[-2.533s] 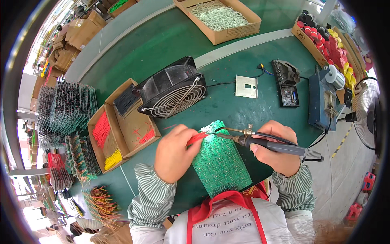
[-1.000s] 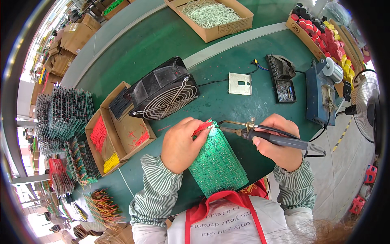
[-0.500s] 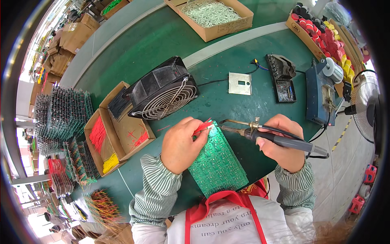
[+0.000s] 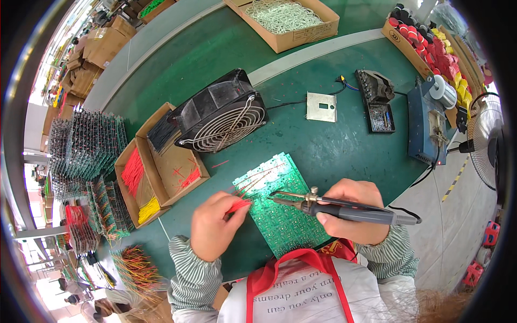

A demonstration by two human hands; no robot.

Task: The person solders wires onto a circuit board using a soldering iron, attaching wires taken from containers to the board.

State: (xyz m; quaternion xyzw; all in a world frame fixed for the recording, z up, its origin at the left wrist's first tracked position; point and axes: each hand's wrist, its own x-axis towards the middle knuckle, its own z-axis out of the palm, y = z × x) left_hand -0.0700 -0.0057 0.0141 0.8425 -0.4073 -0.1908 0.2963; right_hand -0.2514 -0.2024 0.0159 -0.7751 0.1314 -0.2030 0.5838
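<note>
Near the middle of the frame, the circuit board looks hard and glossy, with glare at its far end, and the soldering iron pairs a smooth matt plastic handle with dull, darkened metal in front. The bench has a smooth, faintly shiny top with pale smudges right of centre; above these, the flat plate is bare metal. At left the boxes are matt cardboard, and the lower sleeves wrinkled cloth.
</note>
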